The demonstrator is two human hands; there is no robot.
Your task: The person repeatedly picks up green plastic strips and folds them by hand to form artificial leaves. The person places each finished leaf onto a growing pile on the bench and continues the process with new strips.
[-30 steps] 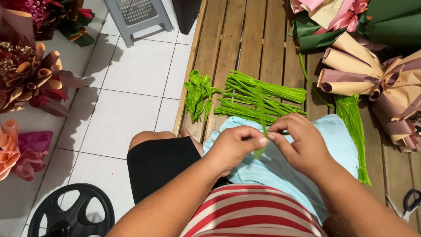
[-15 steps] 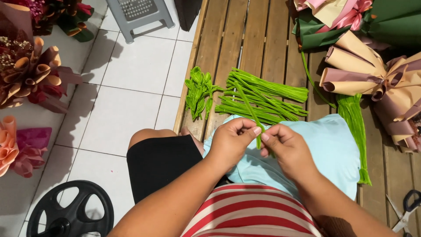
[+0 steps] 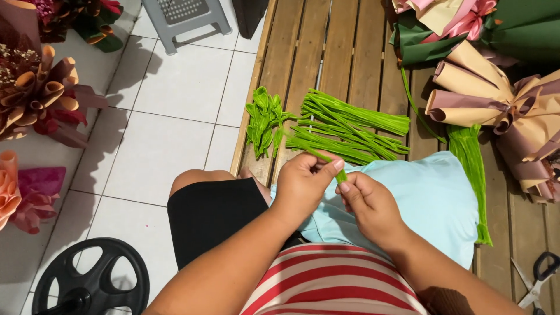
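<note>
Pinching green strip (image 3: 326,158), left hand (image 3: 303,184), right hand (image 3: 367,204)

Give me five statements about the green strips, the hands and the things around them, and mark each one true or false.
1. Both the left hand and the right hand pinch one green strip. True.
2. The pile of green strips lies on the white tiled floor. False: it lies on the wooden slatted platform.
3. A light blue cushion lies on the lap under the hands. True.
4. The scissors are in the right hand. False: they lie on the platform at the lower right, untouched.
5. The folded green pieces sit left of the pile. True.
</note>
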